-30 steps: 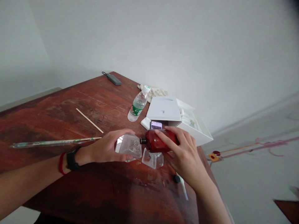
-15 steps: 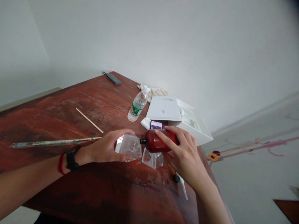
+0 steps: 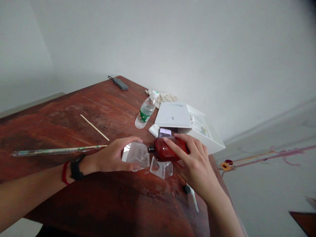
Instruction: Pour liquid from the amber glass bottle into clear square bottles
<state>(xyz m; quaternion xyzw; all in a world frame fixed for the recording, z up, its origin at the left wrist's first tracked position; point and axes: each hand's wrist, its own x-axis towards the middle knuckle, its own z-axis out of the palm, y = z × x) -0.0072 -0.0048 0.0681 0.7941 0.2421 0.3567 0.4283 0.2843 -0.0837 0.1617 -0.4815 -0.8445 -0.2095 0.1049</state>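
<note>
My left hand [image 3: 118,154] is closed around a clear plastic container [image 3: 139,156], thumb on the near side and fingers on the far side. In my right hand [image 3: 194,158] lies a dark red-brown bottle [image 3: 165,149], tipped on its side with its uncapped black neck at the container's right edge. Whether liquid is flowing I cannot tell. Below the bottle, a second clear plastic container [image 3: 161,168] sits on the wooden table [image 3: 103,204]. A black cap [image 3: 186,189] and a white slender tool [image 3: 194,199] lie near my right wrist.
Behind the hands stand a water bottle [image 3: 146,110] with a green label and a white box [image 3: 172,115]. A phone [image 3: 165,132] leans by the box. Left are a wooden stick [image 3: 94,127] and a wrapped stick [image 3: 56,150]. A grey device [image 3: 119,83] lies far back.
Both hands, the red-brown bottle and the container hold nearly the same positions. No clear movement shows.
</note>
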